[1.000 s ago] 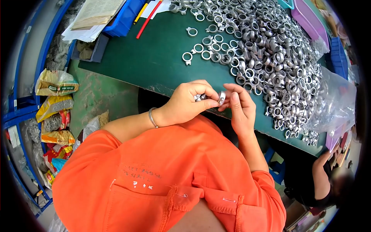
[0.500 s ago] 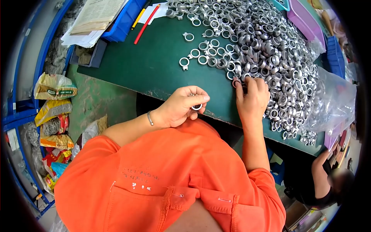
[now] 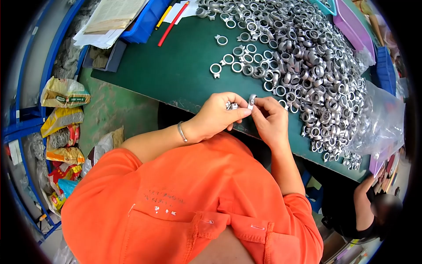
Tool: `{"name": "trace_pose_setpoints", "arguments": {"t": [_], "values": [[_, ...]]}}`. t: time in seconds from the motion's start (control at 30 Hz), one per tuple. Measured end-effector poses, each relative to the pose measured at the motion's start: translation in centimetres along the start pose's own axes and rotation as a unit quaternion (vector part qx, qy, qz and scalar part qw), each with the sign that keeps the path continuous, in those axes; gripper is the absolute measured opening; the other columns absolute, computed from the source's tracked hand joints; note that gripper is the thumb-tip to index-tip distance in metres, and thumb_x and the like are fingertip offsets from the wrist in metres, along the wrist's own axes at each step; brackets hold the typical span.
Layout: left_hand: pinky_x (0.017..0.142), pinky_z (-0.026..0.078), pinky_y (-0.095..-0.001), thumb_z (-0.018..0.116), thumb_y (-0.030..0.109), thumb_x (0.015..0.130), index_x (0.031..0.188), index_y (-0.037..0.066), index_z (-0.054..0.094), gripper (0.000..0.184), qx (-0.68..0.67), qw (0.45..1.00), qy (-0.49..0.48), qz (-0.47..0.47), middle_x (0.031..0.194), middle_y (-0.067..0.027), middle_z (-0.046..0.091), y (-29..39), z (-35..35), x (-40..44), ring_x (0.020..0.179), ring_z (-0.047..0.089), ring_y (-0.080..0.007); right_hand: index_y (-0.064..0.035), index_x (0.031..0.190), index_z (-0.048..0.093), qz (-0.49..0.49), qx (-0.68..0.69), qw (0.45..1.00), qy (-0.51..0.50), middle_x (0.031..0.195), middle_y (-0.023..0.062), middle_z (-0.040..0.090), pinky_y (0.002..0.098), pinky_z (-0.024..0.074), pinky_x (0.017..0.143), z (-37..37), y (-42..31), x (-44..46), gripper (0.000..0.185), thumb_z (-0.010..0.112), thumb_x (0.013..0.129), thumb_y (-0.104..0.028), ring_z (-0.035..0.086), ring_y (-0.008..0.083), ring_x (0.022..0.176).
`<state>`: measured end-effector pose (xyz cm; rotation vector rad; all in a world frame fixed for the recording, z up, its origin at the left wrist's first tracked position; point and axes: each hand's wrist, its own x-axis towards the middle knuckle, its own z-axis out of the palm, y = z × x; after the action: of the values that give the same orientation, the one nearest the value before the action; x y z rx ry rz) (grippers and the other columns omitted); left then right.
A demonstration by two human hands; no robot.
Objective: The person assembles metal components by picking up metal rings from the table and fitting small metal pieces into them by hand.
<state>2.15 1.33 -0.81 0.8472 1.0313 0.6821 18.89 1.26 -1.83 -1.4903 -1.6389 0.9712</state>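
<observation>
We logged 1 metal ring (image 3: 252, 101) up front, between the hands, over the near edge of the green table (image 3: 176, 72). Silver-grey, shiny, smooth band; we saw it nearly edge-on, so it read as a narrow strip, its opening mostly hidden from us. Long axis ran close to upright in our view, top end pointing toward the far side of the table and leaning slightly right, lower end down at the fingertips.

Right hand (image 3: 272, 121): we had thumb and index finger pinched together on the ring's lower part. Left hand (image 3: 215, 113): we saw fingers curled closed around more metal pieces (image 3: 231, 106), partly covered, count unclear to us. Left thumb tip was right by the ring's lower end; we couldn't tell if it touched. We noted a bracelet (image 3: 181, 132) on the left wrist and an orange shirt (image 3: 184, 189).

Beyond the right hand we had a big pile of rings (image 3: 312, 75), same grey, facing every which way. At its left fringe we marked 1 loose ring (image 3: 215, 68) lying flat, small tab pointing toward the near edge. Farther off we saw 1 red pen (image 3: 173, 24) and 1 yellow pen (image 3: 164, 17) beside a blue bin (image 3: 145, 27). We also had a clear plastic bag (image 3: 380, 119) right of the pile.
</observation>
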Motion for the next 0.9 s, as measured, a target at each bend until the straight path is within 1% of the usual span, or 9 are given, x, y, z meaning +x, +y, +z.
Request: {"name": "trace_pose_setpoints", "arguments": {"t": [0.1, 0.13, 0.2, 0.37, 0.43, 0.63, 0.7, 0.73, 0.9], "values": [[0.045, 0.038, -0.0176, 0.060, 0.015, 0.087, 0.091, 0.000, 0.060, 0.016, -0.019, 1.000, -0.014, 0.002, 0.072, -0.0024, 0.056, -0.3, -0.3, 0.0, 0.055, 0.049, -0.0057, 0.0015, 0.091, 0.065, 0.002, 0.007, 1.000, -0.006, 0.074, 0.0081, 0.061, 0.0239, 0.0453, 0.056, 0.2, 0.7, -0.3, 0.015, 0.066, 0.078, -0.006, 0.057, 0.0131, 0.060], [0.045, 0.038, -0.0176, 0.060, 0.015, 0.087, 0.091, 0.000, 0.060, 0.016, -0.020, 1.000, -0.014, 0.001, 0.072, -0.0024, 0.056, -0.4, -0.4, 0.0, 0.055, 0.049, -0.0057, 0.0020, 0.094, 0.063, 0.037, 0.080, 0.996, -0.003, 0.075, 0.0067, 0.062, 0.0224, 0.0454, 0.056, 0.3, 0.8, -0.3, 0.017, 0.065, 0.079, -0.006, 0.057, 0.0114, 0.061], [0.046, 0.038, -0.0174, 0.058, 0.017, 0.089, 0.090, 0.000, 0.059, 0.017, -0.161, 0.986, -0.019, -0.040, 0.077, -0.0031, 0.056, -0.6, -0.4, 0.1, 0.061, 0.051, -0.0068, 0.0027, 0.103, 0.058, 0.069, 0.135, 0.988, -0.019, 0.077, 0.0031, 0.062, 0.0189, 0.0452, 0.056, 0.0, 0.8, -0.4, 0.021, 0.060, 0.085, -0.007, 0.057, 0.0067, 0.063], [0.047, 0.037, -0.0172, 0.056, 0.015, 0.090, 0.091, -0.001, 0.059, 0.017, -0.233, 0.967, -0.048, -0.090, 0.081, -0.0035, 0.056, -0.2, -1.0, -0.1, 0.065, 0.051, -0.0078, 0.0015, 0.102, 0.059, 0.149, 0.171, 0.973, -0.050, 0.077, 0.0034, 0.061, 0.0189, 0.0449, 0.052, -0.5, -0.4, -0.6, 0.017, 0.050, 0.092, -0.009, 0.057, 0.0064, 0.060], [0.047, 0.037, -0.0173, 0.056, 0.015, 0.090, 0.091, -0.001, 0.059, 0.017, -0.244, 0.964, -0.056, -0.094, 0.080, -0.0035, 0.056, -0.2, -1.0, -0.1, 0.064, 0.050, -0.0079, 0.0021, 0.103, 0.058, 0.162, 0.278, 0.943, -0.089, 0.076, 0.0035, 0.060, 0.0186, 0.0444, 0.051, -0.4, -0.3, -0.9, 0.021, 0.046, 0.095, -0.012, 0.056, 0.0069, 0.059], [0.053, 0.040, -0.0193, 0.059, 0.012, 0.087, 0.090, -0.001, 0.062, 0.014, -0.030, 0.999, -0.032, 0.015, 0.082, -0.0033, 0.057, 0.2, -0.5, -1.0, 0.067, 0.051, -0.0077, 0.0031, 0.105, 0.057, 0.152, 0.369, 0.911, -0.105, 0.077, 0.0048, 0.060, 0.0197, 0.0460, 0.053, 0.0, -0.2, -1.3, 0.027, 0.043, 0.097, -0.018, 0.056, 0.0089, 0.061], [0.061, 0.043, -0.0209, 0.062, 0.009, 0.085, 0.089, -0.001, 0.064, 0.011, 0.131, 0.974, -0.001, 0.184, 0.083, -0.0033, 0.058, -0.5, -0.6, -0.8, 0.071, 0.053, -0.0084, 0.0033, 0.106, 0.057, 0.137, 0.385, 0.907, -0.104, 0.079, 0.0051, 0.060, 0.0205, 0.0468, 0.054, -0.1, -0.2, -1.3, 0.028, 0.043, 0.097, -0.019, 0.057, 0.0097, 0.063], [0.066, 0.044, -0.0216, 0.063, 0.007, 0.085, 0.088, -0.001, 0.065, 0.009, 0.140, 0.967, -0.002, 0.211, 0.084, -0.0038, 0.059, -0.5, -0.6, -0.8, 0.074, 0.055, -0.0092, 0.0033, 0.106, 0.057, 0.130, 0.394, 0.904, -0.101, 0.080, 0.0055, 0.060, 0.0211, 0.0473, 0.055, -0.1, -0.2, -1.4, 0.029, 0.042, 0.097, -0.020, 0.057, 0.0104, 0.064], [0.063, 0.044, -0.0213, 0.062, 0.005, 0.084, 0.089, -0.001, 0.064, 0.008, 0.170, 0.949, -0.013, 0.265, 0.085, -0.0048, 0.059, -0.7, -0.7, -0.6, 0.073, 0.055, -0.0090, 0.0032, 0.106, 0.057, 0.113, 0.408, 0.902, -0.090, 0.083, 0.0057, 0.059, 0.0220, 0.0484, 0.057, -0.2, -0.3, -1.6, 0.028, 0.044, 0.097, -0.020, 0.058, 0.0112, 0.066]]}}
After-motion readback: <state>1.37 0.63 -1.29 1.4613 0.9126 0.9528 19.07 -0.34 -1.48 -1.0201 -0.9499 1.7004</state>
